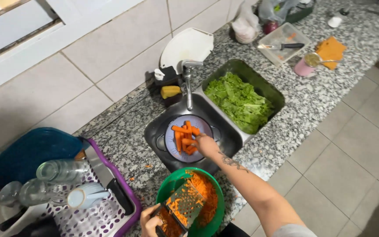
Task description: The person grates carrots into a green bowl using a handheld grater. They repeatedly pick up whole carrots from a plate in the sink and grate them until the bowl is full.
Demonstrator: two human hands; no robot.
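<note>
- Head view: right hand [205, 144] closes on orange carrot sticks [185, 137] in the pale round colander [172, 151]; wet sticks may slip.
- Left hand [151, 220] grips the metal box grater [181, 207] tilted over the green plastic bowl [172, 184]; the bowl sits at the speckled granite desk [123, 149] edge and could tip.

This is a home kitchen; a speckled granite counter [312, 94] runs along a white tiled wall [123, 57], with a steel sink [229, 140] and tap [188, 83] set into it; a colander of carrots [186, 137] sits in the basin, a tray of lettuce [241, 100] beside it; a dish rack [110, 193] holds washed glasses [62, 170]; a green bowl [169, 186] holds grated carrot; a knife [284, 46] lies in a clear tub.
</note>
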